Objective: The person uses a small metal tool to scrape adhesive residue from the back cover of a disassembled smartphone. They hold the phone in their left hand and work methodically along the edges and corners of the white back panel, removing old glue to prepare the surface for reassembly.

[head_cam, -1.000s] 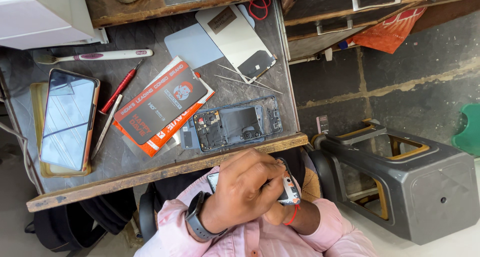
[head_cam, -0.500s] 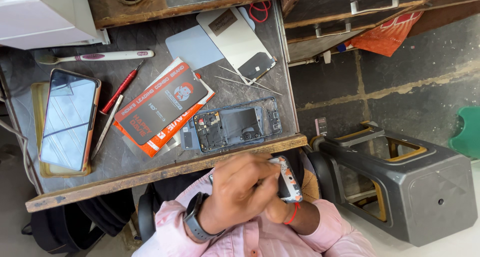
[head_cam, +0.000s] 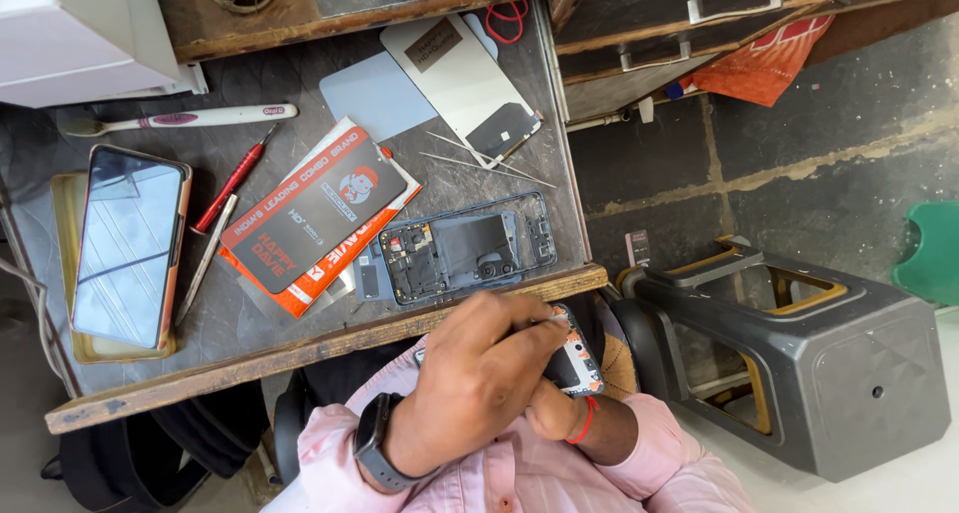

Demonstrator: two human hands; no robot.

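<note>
My left hand, with a dark watch on its wrist, lies over a small opened phone whose white and orange inner board shows. Its fingers are pinched at the phone's upper edge. My right hand, with a red thread on the wrist, holds the phone from beneath and is mostly hidden. Both hands are just below the table's wooden front edge. On the table right above them lies a stripped blue phone frame with bare circuitry.
The table holds a red and black card package, a smartphone on a tray, a toothbrush, a red screwdriver, thin tweezers and a white back cover. A grey plastic stool stands on the floor at right.
The small phone has tilted slightly in my hands and my left fingers have shifted along its upper edge. Things on the table have not moved.
</note>
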